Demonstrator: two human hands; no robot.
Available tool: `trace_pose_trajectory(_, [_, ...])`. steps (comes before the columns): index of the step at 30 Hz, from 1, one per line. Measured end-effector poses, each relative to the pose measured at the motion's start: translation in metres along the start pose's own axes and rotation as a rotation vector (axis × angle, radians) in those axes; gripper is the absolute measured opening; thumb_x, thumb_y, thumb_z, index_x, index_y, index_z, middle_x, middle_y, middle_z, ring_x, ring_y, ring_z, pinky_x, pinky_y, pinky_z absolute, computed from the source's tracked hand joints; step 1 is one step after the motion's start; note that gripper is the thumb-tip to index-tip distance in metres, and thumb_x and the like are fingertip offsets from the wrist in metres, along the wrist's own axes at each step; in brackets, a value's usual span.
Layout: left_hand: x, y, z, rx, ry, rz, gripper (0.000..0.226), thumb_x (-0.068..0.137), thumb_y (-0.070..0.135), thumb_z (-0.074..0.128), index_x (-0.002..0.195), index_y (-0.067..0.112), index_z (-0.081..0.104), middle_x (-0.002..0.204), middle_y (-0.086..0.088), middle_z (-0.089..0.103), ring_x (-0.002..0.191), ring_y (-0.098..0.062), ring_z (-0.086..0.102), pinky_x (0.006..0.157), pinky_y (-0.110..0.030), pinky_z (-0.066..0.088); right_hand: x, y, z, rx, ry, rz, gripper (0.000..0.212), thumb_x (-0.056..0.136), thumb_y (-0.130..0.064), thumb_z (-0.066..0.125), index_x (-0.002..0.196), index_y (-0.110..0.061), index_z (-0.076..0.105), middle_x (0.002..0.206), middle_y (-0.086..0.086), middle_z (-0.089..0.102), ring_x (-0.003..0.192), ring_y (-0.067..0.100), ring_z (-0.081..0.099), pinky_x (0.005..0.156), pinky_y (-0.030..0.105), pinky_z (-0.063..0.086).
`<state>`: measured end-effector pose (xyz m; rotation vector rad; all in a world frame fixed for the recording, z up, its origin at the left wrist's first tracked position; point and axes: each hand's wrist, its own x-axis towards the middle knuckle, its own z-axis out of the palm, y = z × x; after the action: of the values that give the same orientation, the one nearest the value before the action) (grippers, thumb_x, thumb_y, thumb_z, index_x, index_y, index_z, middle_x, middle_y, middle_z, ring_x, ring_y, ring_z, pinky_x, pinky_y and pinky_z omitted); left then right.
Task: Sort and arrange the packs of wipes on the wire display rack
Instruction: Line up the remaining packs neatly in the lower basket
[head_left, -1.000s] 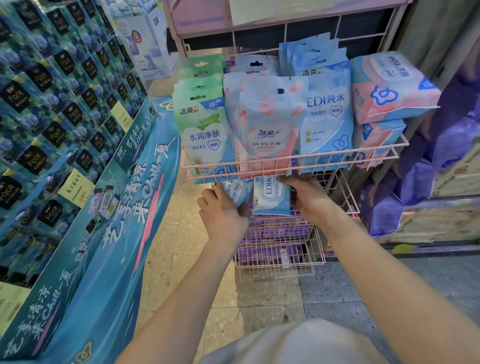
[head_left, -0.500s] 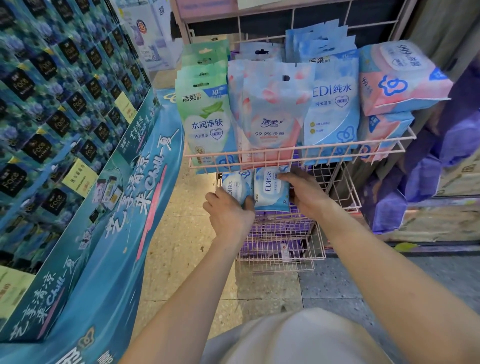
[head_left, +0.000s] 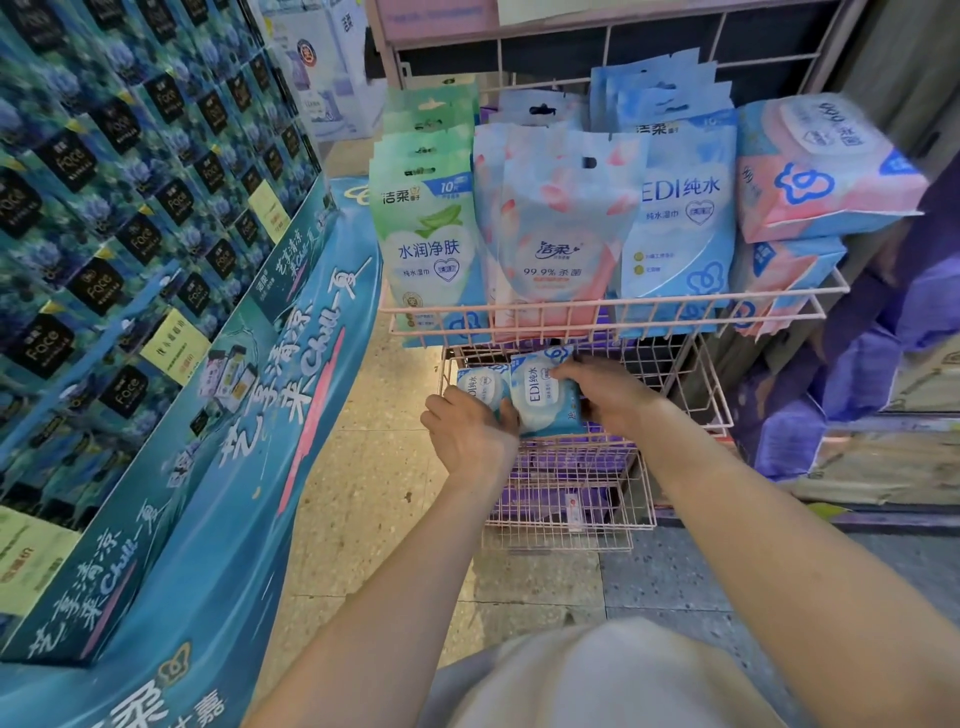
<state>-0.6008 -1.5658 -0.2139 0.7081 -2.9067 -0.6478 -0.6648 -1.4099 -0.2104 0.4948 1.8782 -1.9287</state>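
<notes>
Film on the 2 small pale-blue soft wipe packs (head_left: 540, 397) looks slippery and squashy; left hand (head_left: 470, 436) and right hand (head_left: 608, 392) clamp fingers on their sides, a sound hold.

Both hands are gripping small blue EDI packs at the front edge of the pink wire rack's (head_left: 613, 312) middle shelf: left hand (head_left: 470, 436) on one pack (head_left: 480, 387), right hand (head_left: 605, 392) on the other (head_left: 543, 397), packs touching, under top basket's upright green, pink & blue packs.
</notes>
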Motion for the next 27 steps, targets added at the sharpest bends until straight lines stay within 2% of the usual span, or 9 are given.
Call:
trace_pose_trajectory(4, [-0.001,-0.004,0.005,-0.025,-0.024,-0.008,0.064,0.094,0.052,0.063,0.127,0.0,0.047,0.131,-0.02,0.048,0.121,-0.037,0.047,0.104,-0.042,0.039,0.0,0.0,0.003,-0.064,0.021,0.027,0.041,0.089,-0.012,0.072,0.126,-0.002,0.058,0.112,0.018,0.073,0.099,0.032,0.073,0.082,0.044,0.061])
trace_pose_trajectory(7, [-0.002,-0.008,0.005,-0.023,-0.047,0.011,0.064,0.095,0.052,0.062,0.13,0.001,0.046,0.133,-0.019,0.047,0.123,-0.036,0.046,0.105,-0.042,0.04,-0.002,-0.001,0.005,-0.103,0.066,0.016,0.048,0.088,-0.015,0.075,0.125,0.0,0.05,0.111,0.018,0.071,0.094,0.03,0.072,0.076,0.043,0.062])
trace_pose_trajectory(11, [-0.003,-0.017,0.002,-0.028,-0.037,0.091,0.058,0.097,0.046,0.059,0.129,-0.001,0.049,0.13,-0.022,0.05,0.119,-0.039,0.047,0.102,-0.046,0.039,-0.002,0.001,0.005,-0.165,0.092,-0.013,0.04,0.088,-0.016,0.076,0.12,0.001,0.059,0.11,0.016,0.073,0.086,0.025,0.072,0.064,0.032,0.058])
trace_pose_trajectory(13, [-0.005,-0.021,0.002,-0.019,-0.023,0.129,0.057,0.097,0.043,0.059,0.132,-0.001,0.051,0.129,-0.022,0.053,0.117,-0.04,0.049,0.1,-0.047,0.038,0.0,0.004,0.003,-0.257,0.138,-0.046,0.038,0.086,-0.023,0.078,0.114,0.0,0.067,0.106,0.014,0.075,0.088,0.025,0.073,0.068,0.033,0.059])
trace_pose_trajectory(17, [-0.004,-0.028,-0.001,-0.035,-0.076,0.157,0.072,0.093,0.049,0.065,0.147,0.005,0.043,0.134,-0.017,0.05,0.122,-0.037,0.047,0.104,-0.046,0.039,0.001,0.008,0.001,-0.368,0.182,-0.064,0.036,0.081,-0.033,0.08,0.107,-0.009,0.074,0.103,0.009,0.076,0.091,0.025,0.074,0.086,0.045,0.062])
trace_pose_trajectory(21, [0.002,-0.03,-0.006,-0.052,-0.07,0.154,0.07,0.093,0.041,0.067,0.147,0.005,0.041,0.133,-0.019,0.049,0.121,-0.039,0.047,0.101,-0.045,0.039,-0.007,0.006,0.005,-0.398,0.233,-0.12,0.024,0.086,-0.022,0.075,0.108,-0.011,0.074,0.108,0.009,0.075,0.098,0.025,0.072,0.09,0.045,0.06])
trace_pose_trajectory(23, [0.004,-0.03,-0.009,-0.05,-0.075,0.159,0.065,0.093,0.041,0.067,0.143,0.006,0.045,0.132,-0.018,0.05,0.121,-0.039,0.047,0.101,-0.045,0.039,-0.01,0.005,0.005,-0.424,0.232,-0.122,0.022,0.085,-0.023,0.076,0.104,-0.012,0.074,0.107,0.008,0.075,0.098,0.024,0.072,0.09,0.044,0.06])
trace_pose_trajectory(25, [0.004,-0.03,-0.011,-0.013,-0.082,0.17,0.062,0.094,0.044,0.066,0.141,0.009,0.048,0.133,-0.017,0.051,0.121,-0.038,0.047,0.102,-0.045,0.039,-0.013,0.004,0.004,-0.453,0.238,-0.12,0.026,0.083,-0.028,0.077,0.104,-0.011,0.073,0.108,0.008,0.075,0.095,0.025,0.072,0.087,0.042,0.061])
trace_pose_trajectory(27, [0.005,-0.031,-0.011,0.02,-0.064,0.168,0.063,0.093,0.048,0.065,0.141,0.011,0.049,0.136,-0.014,0.051,0.123,-0.037,0.046,0.103,-0.045,0.038,-0.019,0.0,0.003,-0.581,0.246,-0.128,0.031,0.089,-0.03,0.072,0.112,-0.009,0.07,0.111,0.01,0.073,0.099,0.028,0.071,0.084,0.036,0.059])
